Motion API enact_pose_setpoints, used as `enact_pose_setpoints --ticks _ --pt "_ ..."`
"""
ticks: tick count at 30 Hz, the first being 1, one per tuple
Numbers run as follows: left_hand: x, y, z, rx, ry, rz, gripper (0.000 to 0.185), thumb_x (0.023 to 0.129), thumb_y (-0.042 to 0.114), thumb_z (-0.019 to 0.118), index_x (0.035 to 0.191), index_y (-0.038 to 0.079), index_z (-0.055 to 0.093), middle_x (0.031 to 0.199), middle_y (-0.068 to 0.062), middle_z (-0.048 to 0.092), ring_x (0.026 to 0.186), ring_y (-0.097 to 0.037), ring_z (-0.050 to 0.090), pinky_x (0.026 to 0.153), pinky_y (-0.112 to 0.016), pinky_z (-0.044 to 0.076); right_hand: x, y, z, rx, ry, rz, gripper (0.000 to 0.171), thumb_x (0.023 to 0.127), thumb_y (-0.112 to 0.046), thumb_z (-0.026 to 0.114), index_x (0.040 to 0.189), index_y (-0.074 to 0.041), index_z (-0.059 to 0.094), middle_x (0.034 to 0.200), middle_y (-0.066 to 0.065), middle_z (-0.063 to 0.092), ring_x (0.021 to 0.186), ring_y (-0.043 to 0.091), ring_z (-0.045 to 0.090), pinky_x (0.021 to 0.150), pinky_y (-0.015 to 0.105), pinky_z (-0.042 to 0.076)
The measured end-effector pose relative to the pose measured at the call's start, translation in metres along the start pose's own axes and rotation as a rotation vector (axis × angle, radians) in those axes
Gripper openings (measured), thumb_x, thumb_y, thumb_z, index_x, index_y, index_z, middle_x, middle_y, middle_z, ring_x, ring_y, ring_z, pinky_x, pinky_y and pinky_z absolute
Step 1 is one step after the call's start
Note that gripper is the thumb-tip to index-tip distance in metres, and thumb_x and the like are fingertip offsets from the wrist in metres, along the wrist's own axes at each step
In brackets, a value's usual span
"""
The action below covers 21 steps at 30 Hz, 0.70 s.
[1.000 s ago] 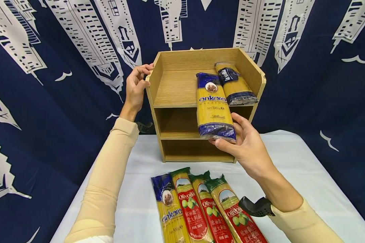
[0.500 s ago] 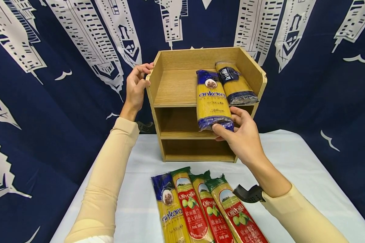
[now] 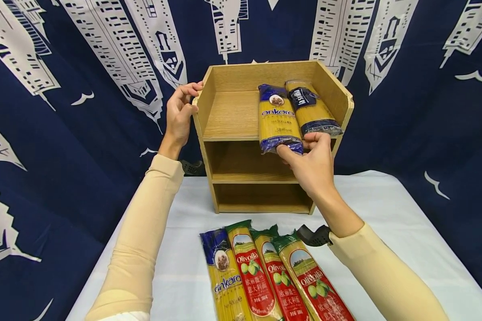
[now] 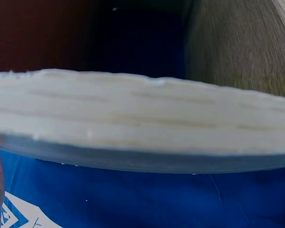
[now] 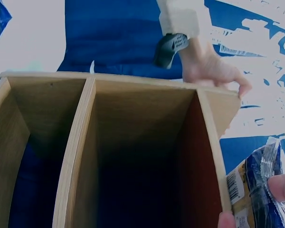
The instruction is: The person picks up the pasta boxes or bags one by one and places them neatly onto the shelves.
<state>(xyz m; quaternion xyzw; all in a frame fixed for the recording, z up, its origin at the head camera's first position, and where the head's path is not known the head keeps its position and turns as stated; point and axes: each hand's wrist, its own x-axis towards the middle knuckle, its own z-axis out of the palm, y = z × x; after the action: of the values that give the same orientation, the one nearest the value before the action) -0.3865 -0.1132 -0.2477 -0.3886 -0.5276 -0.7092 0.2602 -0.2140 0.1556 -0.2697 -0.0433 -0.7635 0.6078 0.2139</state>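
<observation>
Spaghetti pack (image 3: 279, 119) with the blue ends lies on the top shelf of the wooden rack (image 3: 229, 117), and its near end hangs a little over the front edge. The right hand (image 3: 309, 162) pinches this near end between thumb and fingers. Just beside it, on the right, a second pack (image 3: 311, 109) lies against the rack wall. The left hand (image 3: 179, 117) grips the top left corner of the rack. Four more packs (image 3: 271, 276) lie side by side on the white table (image 3: 401, 232) in front.

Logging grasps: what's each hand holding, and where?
Right hand pinches the ankara spaghetti pack by its near end. Left hand grips the wooden shelf's top left edge.
</observation>
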Motion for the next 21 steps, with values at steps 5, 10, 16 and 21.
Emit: enact_pose_setpoints --ticks 5,10,16,21 --pt "-0.001 0.000 -0.001 0.000 0.001 -0.007 0.025 0.067 0.007 0.051 0.092 0.006 0.057 0.111 -0.010 0.062 0.129 -0.035 0.055 0.116 -0.046 0.032 0.010 0.005 0.005 0.005 0.069 -0.062 0.061 0.079 -0.023 0.082 0.116 -0.004 0.037 0.093 0.015 0.059 0.066 0.017 0.069 0.061 0.023 0.057" --pt "-0.005 0.000 -0.005 0.007 0.007 -0.016 0.025 0.067 0.008 0.052 0.092 0.007 0.057 0.111 -0.010 0.062 0.128 -0.034 0.055 0.115 -0.045 0.033 0.015 0.012 0.009 -0.019 0.103 -0.109 0.058 0.080 -0.023 0.084 0.110 -0.004 0.038 0.085 0.012 0.056 0.054 0.011 0.067 0.057 0.023 0.056" --pt "-0.003 0.001 -0.004 0.012 -0.016 -0.014 0.026 0.069 0.009 0.052 0.094 0.008 0.057 0.113 -0.011 0.061 0.130 -0.034 0.054 0.115 -0.042 0.033 0.021 0.016 0.011 -0.102 0.181 -0.160 0.051 0.080 -0.027 0.083 0.103 -0.009 0.041 0.081 0.010 0.056 0.050 0.009 0.065 0.054 0.021 0.053" --pt "0.001 -0.001 -0.002 0.000 -0.017 -0.014 0.026 0.068 0.010 0.052 0.093 0.008 0.057 0.113 -0.010 0.061 0.129 -0.034 0.054 0.114 -0.041 0.035 0.025 0.018 0.012 -0.142 0.237 -0.185 0.050 0.079 -0.030 0.084 0.099 -0.012 0.042 0.077 0.011 0.062 0.049 0.009 0.064 0.053 0.023 0.048"
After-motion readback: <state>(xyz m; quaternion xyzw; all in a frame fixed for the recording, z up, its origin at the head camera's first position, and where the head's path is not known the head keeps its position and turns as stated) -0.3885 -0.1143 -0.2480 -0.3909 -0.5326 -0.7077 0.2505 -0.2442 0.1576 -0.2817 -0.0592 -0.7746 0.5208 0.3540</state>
